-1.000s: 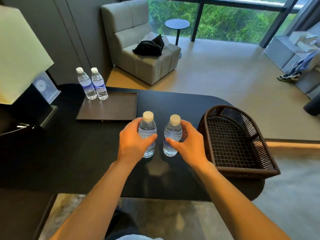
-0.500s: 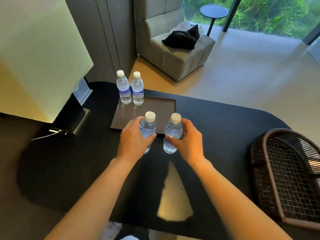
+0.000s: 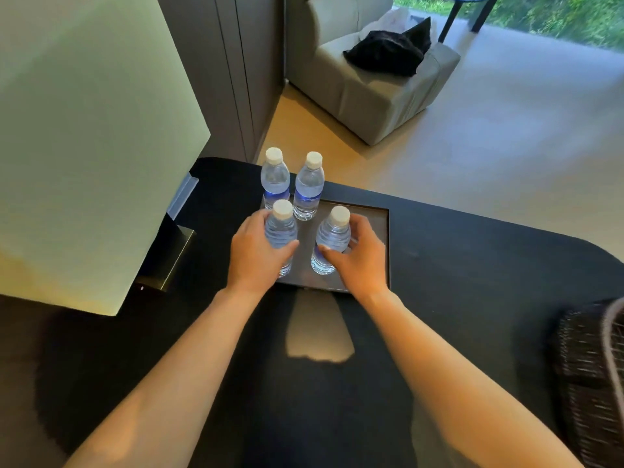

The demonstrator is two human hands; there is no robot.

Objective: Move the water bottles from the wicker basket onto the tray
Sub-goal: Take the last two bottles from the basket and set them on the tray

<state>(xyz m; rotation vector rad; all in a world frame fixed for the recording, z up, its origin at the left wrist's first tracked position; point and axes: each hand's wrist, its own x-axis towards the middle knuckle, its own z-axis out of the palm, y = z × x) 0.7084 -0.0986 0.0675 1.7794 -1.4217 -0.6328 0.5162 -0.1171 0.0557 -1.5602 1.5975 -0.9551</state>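
Note:
A dark rectangular tray [image 3: 378, 228] lies on the black table. Two clear water bottles with white caps stand upright at its far left: one [image 3: 275, 179] and one [image 3: 309, 189]. My left hand [image 3: 256, 255] grips a third bottle [image 3: 282, 231] over the tray's near left part. My right hand [image 3: 358, 258] grips a fourth bottle [image 3: 332, 239], tilted slightly, its base at the tray's surface. The wicker basket [image 3: 591, 373] sits at the far right edge of the view, blurred, its inside mostly out of sight.
A large lamp with a pale shade [image 3: 84, 146] and metal base [image 3: 169, 261] stands left of the tray. The black table [image 3: 472, 265] ends just behind the tray. Beyond it are a grey armchair [image 3: 371, 92] and open floor.
Both hands carried their bottles from the table's middle leftward and forward to over the tray. The view swung left, so the basket slid to the right edge.

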